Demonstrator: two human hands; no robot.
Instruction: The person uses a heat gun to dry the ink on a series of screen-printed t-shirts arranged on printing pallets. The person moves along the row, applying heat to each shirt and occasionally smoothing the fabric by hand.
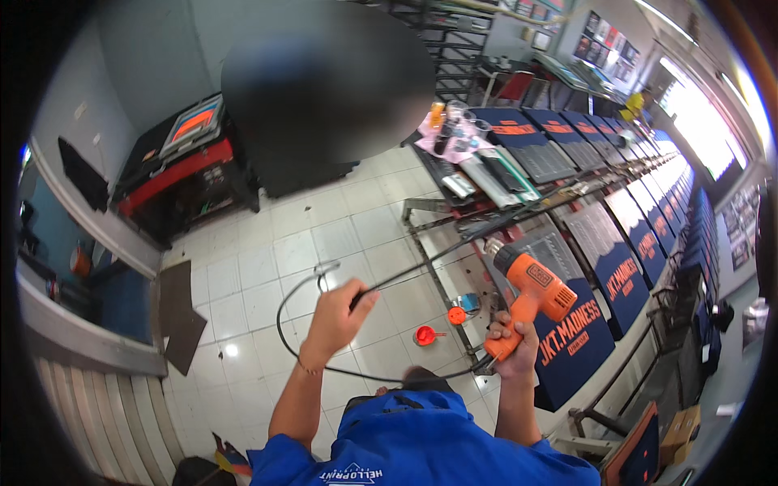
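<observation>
My right hand (516, 344) is wrapped round the handle of an orange heat gun (540, 290), whose dark nozzle tilts up and to the left. A black power cord (421, 379) leaves the handle's base and loops to the left over the floor. My left hand (334, 322) is closed round the cord, in front of my body. Part of the cord runs from there up and right along the rack. Below and behind the heat gun lie dark blue printed fabric panels (571, 356) with orange lettering.
An open red tub (425, 334) and a blue-and-orange container (463, 308) stand low beside the metal frame (438, 279). Pink cloth (462, 130) and tools lie at the rack's near end. A red-and-black cart (182, 174) stands far left. A large blurred shape hides the upper middle.
</observation>
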